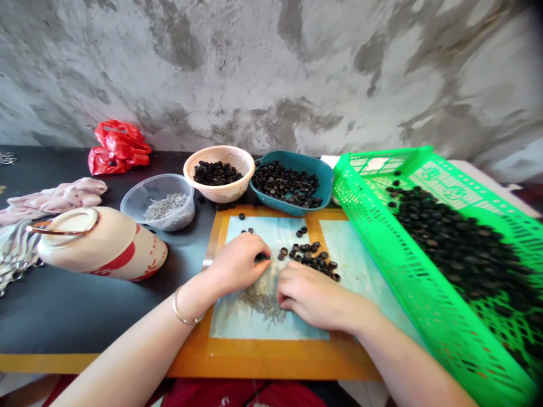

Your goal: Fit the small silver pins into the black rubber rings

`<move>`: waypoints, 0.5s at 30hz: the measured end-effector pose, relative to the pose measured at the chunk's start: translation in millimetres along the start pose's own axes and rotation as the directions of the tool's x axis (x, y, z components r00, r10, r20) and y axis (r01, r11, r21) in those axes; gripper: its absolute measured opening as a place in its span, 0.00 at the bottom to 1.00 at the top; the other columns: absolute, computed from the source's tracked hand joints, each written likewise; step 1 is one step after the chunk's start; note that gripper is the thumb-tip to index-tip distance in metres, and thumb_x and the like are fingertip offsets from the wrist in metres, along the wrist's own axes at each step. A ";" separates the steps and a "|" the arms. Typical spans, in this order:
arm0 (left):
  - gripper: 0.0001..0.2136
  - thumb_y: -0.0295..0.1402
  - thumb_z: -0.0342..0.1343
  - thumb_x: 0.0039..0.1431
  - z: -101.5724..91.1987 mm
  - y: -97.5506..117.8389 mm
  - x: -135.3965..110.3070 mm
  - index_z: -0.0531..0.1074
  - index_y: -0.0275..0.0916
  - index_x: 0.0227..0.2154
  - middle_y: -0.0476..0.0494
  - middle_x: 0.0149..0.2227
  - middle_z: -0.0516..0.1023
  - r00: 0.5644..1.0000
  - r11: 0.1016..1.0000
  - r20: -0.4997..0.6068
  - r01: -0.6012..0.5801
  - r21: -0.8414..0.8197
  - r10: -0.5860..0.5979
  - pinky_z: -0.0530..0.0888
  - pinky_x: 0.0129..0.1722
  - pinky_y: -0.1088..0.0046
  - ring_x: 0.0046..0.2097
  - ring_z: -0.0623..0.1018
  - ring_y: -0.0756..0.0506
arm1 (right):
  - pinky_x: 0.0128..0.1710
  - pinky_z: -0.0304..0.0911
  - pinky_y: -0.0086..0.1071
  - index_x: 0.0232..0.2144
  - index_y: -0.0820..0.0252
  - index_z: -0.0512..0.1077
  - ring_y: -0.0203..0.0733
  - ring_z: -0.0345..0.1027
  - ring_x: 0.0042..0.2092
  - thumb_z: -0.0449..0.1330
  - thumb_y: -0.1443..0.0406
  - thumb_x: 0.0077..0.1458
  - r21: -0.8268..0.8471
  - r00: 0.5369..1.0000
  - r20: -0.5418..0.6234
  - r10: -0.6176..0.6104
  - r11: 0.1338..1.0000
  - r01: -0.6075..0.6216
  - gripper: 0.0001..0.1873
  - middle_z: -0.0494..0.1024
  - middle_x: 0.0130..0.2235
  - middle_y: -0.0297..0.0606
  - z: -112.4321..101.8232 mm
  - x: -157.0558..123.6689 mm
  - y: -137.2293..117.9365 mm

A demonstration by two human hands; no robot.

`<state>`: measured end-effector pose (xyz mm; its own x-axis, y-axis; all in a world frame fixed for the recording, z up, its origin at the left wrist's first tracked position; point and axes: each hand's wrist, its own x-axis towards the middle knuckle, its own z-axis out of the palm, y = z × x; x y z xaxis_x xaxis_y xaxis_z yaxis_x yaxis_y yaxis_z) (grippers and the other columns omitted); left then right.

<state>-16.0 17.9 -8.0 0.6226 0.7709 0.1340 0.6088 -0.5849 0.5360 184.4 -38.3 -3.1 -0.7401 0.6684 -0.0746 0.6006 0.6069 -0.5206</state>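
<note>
My left hand [240, 260], with a bracelet at the wrist, is closed in a pinch, and a small black round cap [260, 257] shows between its thumb and fingers. My right hand [307, 294] lies to the right of it, fingers bent together at the edge of a pile of thin silvery pins [265, 305]. What those fingertips hold, if anything, is hidden. Just beyond the right hand, loose black caps [316, 260] are scattered. All this rests on a pale blue sheet [237, 328] bordered with orange-brown tape.
Behind stand a clear bowl of pins [182, 217], a pink bowl of black caps [229, 195] and a teal basin [324, 183] of more caps. A green crate [382, 249] fills the right. On the left are a cream flask [106, 237], pink glove [55, 198] and red bag [119, 147].
</note>
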 end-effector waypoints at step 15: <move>0.11 0.34 0.65 0.48 1.4 5.2 4.6 0.77 0.34 0.35 0.45 0.30 0.79 0.905 0.472 0.181 0.362 -0.804 -0.385 0.67 0.29 0.76 0.28 0.72 0.52 | 0.43 0.63 0.33 0.35 0.58 0.71 0.39 0.68 0.41 0.57 0.71 0.59 0.317 0.967 -0.172 0.187 0.940 -0.126 0.05 0.74 0.36 0.35 -12.1 -5.4 6.1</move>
<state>-9.3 18.0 -5.8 0.4181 0.8773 -0.2357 0.1176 0.2051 0.9717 195.7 -33.0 4.5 -0.5515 0.8339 -0.0235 0.5618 0.3504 -0.7494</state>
